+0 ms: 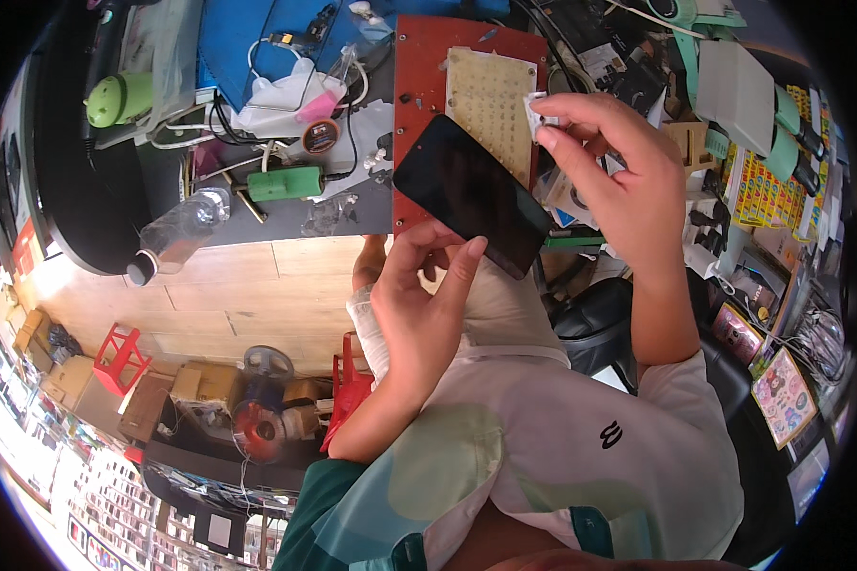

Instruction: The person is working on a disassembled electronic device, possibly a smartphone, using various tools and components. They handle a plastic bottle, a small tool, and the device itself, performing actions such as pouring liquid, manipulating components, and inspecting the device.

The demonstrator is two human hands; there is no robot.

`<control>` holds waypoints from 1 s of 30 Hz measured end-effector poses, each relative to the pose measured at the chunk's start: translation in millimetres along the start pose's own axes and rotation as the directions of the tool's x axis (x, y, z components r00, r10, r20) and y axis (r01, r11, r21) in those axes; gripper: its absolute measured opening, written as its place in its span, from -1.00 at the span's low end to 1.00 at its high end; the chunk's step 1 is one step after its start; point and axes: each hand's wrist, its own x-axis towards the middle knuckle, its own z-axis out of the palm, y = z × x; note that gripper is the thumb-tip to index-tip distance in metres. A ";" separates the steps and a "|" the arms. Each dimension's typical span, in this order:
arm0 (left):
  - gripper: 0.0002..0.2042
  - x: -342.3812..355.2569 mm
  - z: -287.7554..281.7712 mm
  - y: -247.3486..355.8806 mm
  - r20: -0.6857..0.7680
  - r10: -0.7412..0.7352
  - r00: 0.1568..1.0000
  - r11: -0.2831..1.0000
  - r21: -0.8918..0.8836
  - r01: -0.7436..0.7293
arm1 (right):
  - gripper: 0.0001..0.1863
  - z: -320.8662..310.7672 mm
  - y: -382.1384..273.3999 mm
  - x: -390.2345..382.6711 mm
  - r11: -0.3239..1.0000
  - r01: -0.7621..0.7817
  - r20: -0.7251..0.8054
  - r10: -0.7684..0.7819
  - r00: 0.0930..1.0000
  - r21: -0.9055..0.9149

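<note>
A dark-screened smartphone lies tilted in my left hand, which grips its lower edge between thumb and fingers. The phone is above the front of a red board. A beige tray with rows of small hollows rests on that board, partly covered by the phone. Up and to the right, my right hand pinches a small white piece between thumb and forefinger; it looks like a wipe or a little packet with a dark spot. The piece is apart from the phone.
On the left of the desk are a clear plastic bottle lying near the edge, a green cylindrical tool, a round tin and cables. A grey-and-mint device and clutter crowd the right. A red stool stands on the floor.
</note>
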 end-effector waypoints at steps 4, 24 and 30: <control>-0.74 -2.2 -5.7 -10.2 -0.068 0.116 0.991 0.950 0.298 -0.091 | -0.69 10.7 2.9 -1.8 0.999 -0.040 -0.008 0.040 0.999 -0.011; -0.69 5.9 -15.9 -36.3 -0.225 0.230 0.947 0.973 0.019 -0.232 | -0.75 40.7 16.9 5.4 0.896 0.387 0.111 -0.371 0.922 -0.217; -0.62 27.3 -22.2 -34.0 -0.156 0.191 0.969 0.967 -0.137 -0.213 | -0.75 47.9 20.1 5.0 0.874 0.424 0.089 -0.415 0.905 -0.239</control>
